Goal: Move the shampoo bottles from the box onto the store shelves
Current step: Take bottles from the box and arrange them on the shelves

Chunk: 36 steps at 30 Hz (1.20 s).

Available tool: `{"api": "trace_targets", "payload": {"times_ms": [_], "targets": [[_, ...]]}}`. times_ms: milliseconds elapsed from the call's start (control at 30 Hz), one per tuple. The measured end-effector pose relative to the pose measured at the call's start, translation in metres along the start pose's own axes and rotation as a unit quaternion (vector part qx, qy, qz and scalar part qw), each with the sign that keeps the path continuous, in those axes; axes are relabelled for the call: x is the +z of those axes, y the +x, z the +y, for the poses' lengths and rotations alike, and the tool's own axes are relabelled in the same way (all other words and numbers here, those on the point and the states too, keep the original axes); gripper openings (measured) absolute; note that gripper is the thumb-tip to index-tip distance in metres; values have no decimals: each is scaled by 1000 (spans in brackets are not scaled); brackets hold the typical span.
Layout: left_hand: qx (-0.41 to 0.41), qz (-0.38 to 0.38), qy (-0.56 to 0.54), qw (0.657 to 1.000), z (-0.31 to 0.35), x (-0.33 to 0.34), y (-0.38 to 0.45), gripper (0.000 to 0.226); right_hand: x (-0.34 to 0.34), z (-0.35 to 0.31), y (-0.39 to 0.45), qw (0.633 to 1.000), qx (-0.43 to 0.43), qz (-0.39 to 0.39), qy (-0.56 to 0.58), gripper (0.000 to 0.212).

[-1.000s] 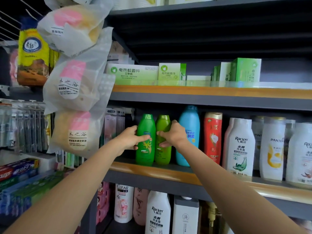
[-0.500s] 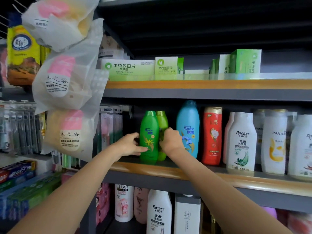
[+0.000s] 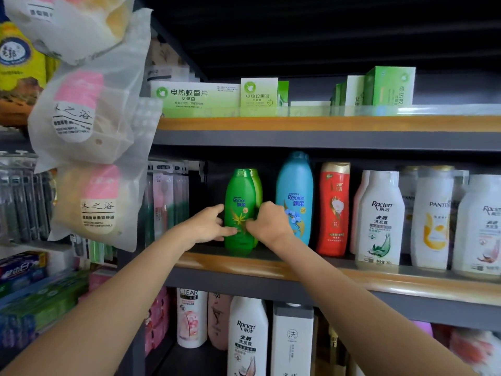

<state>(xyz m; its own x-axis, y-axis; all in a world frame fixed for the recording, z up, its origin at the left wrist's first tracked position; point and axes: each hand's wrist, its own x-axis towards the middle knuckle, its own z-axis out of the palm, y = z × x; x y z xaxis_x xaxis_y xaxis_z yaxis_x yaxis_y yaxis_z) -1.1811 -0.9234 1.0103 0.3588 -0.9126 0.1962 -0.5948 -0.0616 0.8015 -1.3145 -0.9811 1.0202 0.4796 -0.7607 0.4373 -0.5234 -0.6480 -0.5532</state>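
A dark green Rejoice shampoo bottle [image 3: 240, 196] stands upright at the left end of the middle shelf [image 3: 298, 270]. A lighter green bottle [image 3: 258, 185] stands right behind it, mostly hidden. My left hand [image 3: 207, 226] holds the dark green bottle's left side, thumb across its lower front. My right hand [image 3: 268, 223] presses on its right side, thumb on the label. The box is out of view.
To the right stand a blue Rejoice bottle [image 3: 295, 199], a red bottle [image 3: 333, 210] and white Raclen and Pantene bottles [image 3: 381, 218]. Green boxes [image 3: 195, 97] fill the shelf above. Bagged sponges [image 3: 89, 126] hang at left. More bottles [image 3: 248, 337] sit below.
The lighter green bottle has gone from beside the dark green one to behind it. My right hand left it and now rests on the dark green bottle.
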Motion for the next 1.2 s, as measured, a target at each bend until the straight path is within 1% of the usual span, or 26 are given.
{"api": "trace_targets", "payload": {"times_ms": [133,233,300,333,367,400,433,467,500,533,567,600,633,667,733,800,867,900,967,1067,1133,1200], "targets": [[-1,-11,-10,1000,3,2,-1,59,0,0,-1,1000,-10,-8,17,35],[-1,4,11,1000,5,5,-1,55,-2,-1,-4,1000,-6,-15,18,37],[-2,22,35,999,5,6,-2,59,-4,-2,-8,1000,-10,-18,5,36],[3,41,62,997,5,7,-3,63,-7,-3,-12,1000,-19,-15,-17,32],[14,78,94,992,5,7,-6,66,-10,-5,-16,998,-36,-4,-49,25],[36,137,122,982,6,9,-10,64,-12,-5,-20,995,-57,20,-85,21],[77,209,147,964,7,13,-17,57,-15,-5,-24,989,-81,57,-110,22],[137,281,164,936,7,19,-27,47,-18,-4,-30,982,-114,98,-119,24],[202,334,167,905,8,27,-40,38,-21,-3,-39,975,-148,133,-104,25],[259,359,163,882,7,36,-56,33,-22,-1,-50,967,-184,159,-71,25],[303,358,160,869,4,47,-73,30,-20,2,-63,959,-218,179,-34,26],[332,337,165,865,-3,60,-90,30,-16,9,-77,952,-240,189,2,27],[346,304,176,870,-16,76,-106,33,-8,18,-93,951,-250,179,32,29],[345,265,184,882,-33,92,-123,35,6,31,-113,955,-249,153,48,30],[302,197,187,914,-82,125,-152,32,47,66,-153,971,-220,79,47,31],[236,136,193,943,-142,161,-186,28,102,112,-201,987,-162,-8,14,28],[173,71,213,959,-203,198,-226,27,154,150,-257,989,-98,-106,-32,26],[147,40,220,963,-230,216,-246,25,178,166,-287,982,-67,-167,-59,24],[113,-16,244,963,-281,248,-288,27,219,192,-344,950,-27,-291,-110,20],[67,-95,315,942,-346,290,-342,34,276,224,-414,900,18,-410,-149,22],[36,-150,359,921,-383,318,-371,42,318,248,-455,875,33,-458,-151,30],[6,-205,394,896,-417,346,-389,50,362,277,-492,862,30,-483,-149,40]]}}
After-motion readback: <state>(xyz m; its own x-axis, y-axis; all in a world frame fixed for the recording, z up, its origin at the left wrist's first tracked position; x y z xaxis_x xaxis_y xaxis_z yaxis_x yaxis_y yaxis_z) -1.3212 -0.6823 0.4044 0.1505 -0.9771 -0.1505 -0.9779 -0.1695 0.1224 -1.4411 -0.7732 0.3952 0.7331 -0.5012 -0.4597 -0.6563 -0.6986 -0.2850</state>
